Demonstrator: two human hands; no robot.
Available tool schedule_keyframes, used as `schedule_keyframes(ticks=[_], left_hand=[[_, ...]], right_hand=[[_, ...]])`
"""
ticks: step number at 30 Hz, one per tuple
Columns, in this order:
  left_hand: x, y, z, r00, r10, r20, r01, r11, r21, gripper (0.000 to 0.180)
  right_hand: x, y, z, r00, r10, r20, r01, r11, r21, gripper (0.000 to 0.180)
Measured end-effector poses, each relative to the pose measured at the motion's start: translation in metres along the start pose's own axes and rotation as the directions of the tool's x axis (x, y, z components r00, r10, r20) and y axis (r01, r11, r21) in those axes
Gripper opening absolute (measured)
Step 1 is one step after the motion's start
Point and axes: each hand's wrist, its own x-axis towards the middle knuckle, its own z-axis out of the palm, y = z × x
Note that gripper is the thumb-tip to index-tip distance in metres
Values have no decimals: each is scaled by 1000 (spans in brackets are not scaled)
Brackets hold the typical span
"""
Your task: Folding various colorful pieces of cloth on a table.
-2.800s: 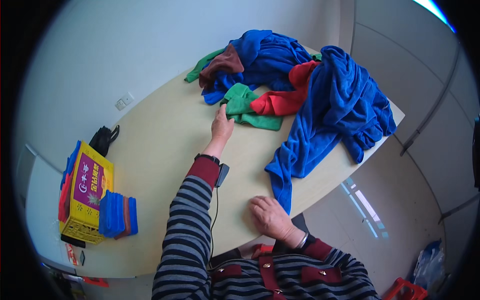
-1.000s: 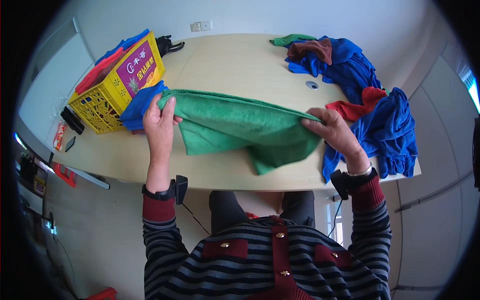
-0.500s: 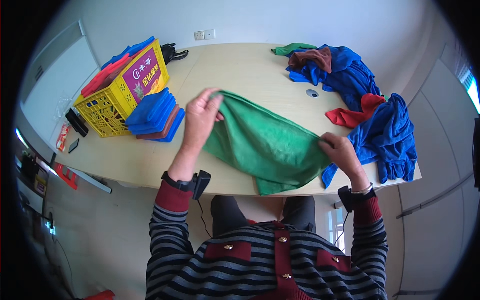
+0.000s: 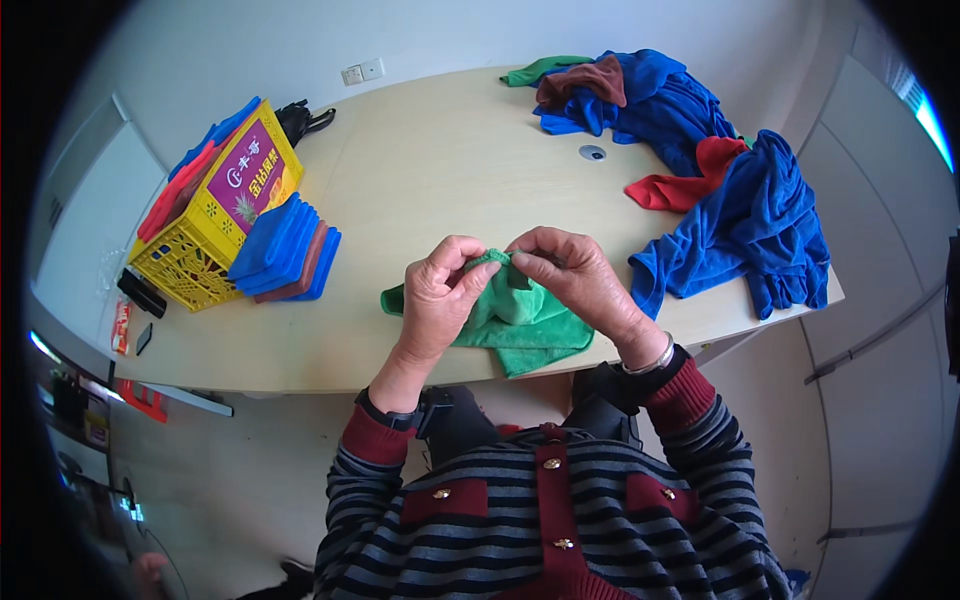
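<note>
A green cloth [image 4: 515, 322] at the table's [image 4: 450, 170] near edge is pinched at its upper fold by the left hand [image 4: 440, 290] and right hand [image 4: 570, 275], fingers closed on it. The fold is best kept square if edges are matched before pressing flat. Folded blue cloths [image 4: 285, 250] lie at ten o'clock, beside a yellow crate [image 4: 215, 235].

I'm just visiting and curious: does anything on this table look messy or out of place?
Yes. A jumbled heap of blue, red, brown and green cloths sprawls over the table's far right corner, one blue cloth drooping over the edge. By contrast, the folded stack beside the yellow crate is tidy. Nothing looks spilled or damaged.
</note>
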Motion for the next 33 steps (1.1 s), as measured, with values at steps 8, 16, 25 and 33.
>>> schedule_keyframes(ticks=[8,16,25,33], left_hand=[[-6,10,-3,977,210,-44,-197,958,208,9],[0,28,4,916,397,55,-384,829,407,16],[-9,25,1,959,281,30,-274,900,338,17],[-11,14,-9,977,162,137,-193,947,258,19]], right_hand=[[1,14,-4,983,176,47,-181,926,331,14],[-6,-10,9,994,84,-70,-85,996,-7,11],[-15,-27,20,985,-149,-88,106,919,-379,13],[-13,-23,14,995,-98,-30,82,938,-338,13]])
